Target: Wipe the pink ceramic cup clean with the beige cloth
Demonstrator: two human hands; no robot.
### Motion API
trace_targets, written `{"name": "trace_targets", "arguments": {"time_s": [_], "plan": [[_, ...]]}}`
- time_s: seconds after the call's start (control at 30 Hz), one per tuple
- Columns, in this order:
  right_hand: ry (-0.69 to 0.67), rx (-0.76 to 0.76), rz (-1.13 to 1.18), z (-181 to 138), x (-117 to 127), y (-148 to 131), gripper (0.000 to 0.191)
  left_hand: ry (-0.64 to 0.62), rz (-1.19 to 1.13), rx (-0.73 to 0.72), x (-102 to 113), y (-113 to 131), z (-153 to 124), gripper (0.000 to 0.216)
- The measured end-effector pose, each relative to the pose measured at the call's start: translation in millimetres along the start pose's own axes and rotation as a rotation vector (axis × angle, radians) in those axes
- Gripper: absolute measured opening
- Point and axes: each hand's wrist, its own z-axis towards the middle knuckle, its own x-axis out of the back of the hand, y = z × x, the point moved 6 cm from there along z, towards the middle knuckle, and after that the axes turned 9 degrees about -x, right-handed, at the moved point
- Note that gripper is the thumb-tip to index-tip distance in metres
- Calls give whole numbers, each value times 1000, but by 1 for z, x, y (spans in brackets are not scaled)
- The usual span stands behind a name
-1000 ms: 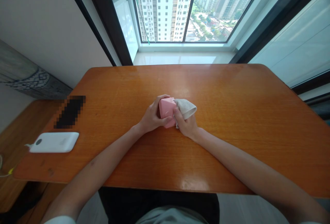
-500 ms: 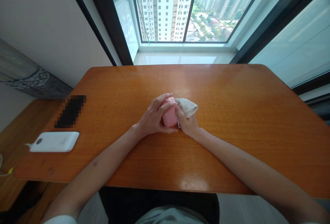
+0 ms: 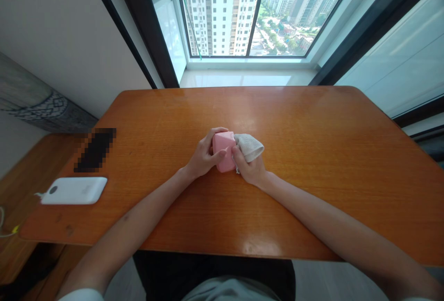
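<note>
The left hand [image 3: 203, 157] is closing around a small pink box-shaped object [image 3: 224, 155] at the middle of the wooden table [image 3: 312, 162]. The fingers are curling over its far top edge and the thumb is pressing against its near face, so this hand is gripping the object firmly. The object is sitting tilted, with one corner pointing upward; whether its underside is touching the table cannot be told.

The right hand [image 3: 251, 169] is meeting the object from the other side. It is holding a beige cloth [image 3: 250, 146] bunched against the object's right face, with the thumb lying against the pink surface just beside the left thumb. The fingers are folded under the cloth and are mostly hidden. The free end of the cloth is sticking out to the right, beyond the hand. Both forearms are extending over the near edge of the table.

A white power bank [image 3: 73, 190] is lying flat near the left edge of the table, well apart from the hands. A dark pixelated item [image 3: 95, 150] is lying just behind it. Beyond the far edge of the table, a window [image 3: 243, 12] is showing high-rise buildings.
</note>
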Motion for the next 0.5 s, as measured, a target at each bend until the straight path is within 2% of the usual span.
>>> {"name": "trace_targets", "arguments": {"time_s": [0.07,0.2,0.3,0.4,0.5], "plan": [[-16,-10,6,1,-1,-1,36,10,-32,29,-1,-5,-2,79],[-40,-17,7,2,-2,-1,37,16,65,-188,1,7,-1,80],[-10,-44,36,2,0,2,35,-46,171,-337,-2,15,-2,88],[31,-89,93,4,2,6,33,-109,321,-430,-6,17,-4,107],[31,-114,120,6,3,7,34,-128,451,-495,-6,18,-4,109]]}}
